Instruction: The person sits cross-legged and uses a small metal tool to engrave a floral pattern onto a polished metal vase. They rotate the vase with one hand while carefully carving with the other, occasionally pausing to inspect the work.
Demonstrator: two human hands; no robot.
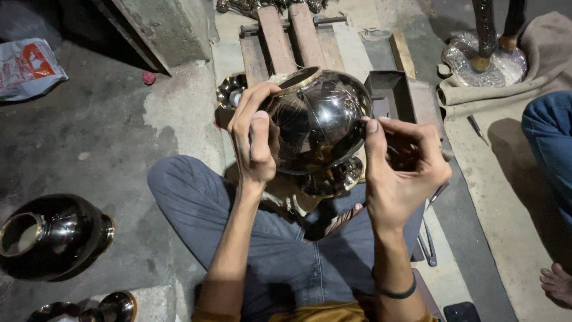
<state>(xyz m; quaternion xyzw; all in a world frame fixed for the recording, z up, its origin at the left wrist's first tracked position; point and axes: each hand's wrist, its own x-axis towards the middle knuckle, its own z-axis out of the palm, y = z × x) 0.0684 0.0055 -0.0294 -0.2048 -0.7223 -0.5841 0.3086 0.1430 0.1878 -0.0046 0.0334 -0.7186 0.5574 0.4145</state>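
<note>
Item: dark polished metal pot [322,119], ctr frame above lap, tilted, mouth up-left; left hand [253,140] grip closed round rim side, right hand [402,164] pinching w/ thumb on belly; step prob. hand-finishing the wall, next needs steady hold, small turn.

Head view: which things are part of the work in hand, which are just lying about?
In hand:
- shiny dark metal pot, held over the lap
- left hand, gripping its left side
- right hand, fingertips at its right side

Lying about:
- second dark pot on the floor
- plastic bag
- wooden planks
- open metal box
- small tool on the cloth
- ornate silver base
</note>
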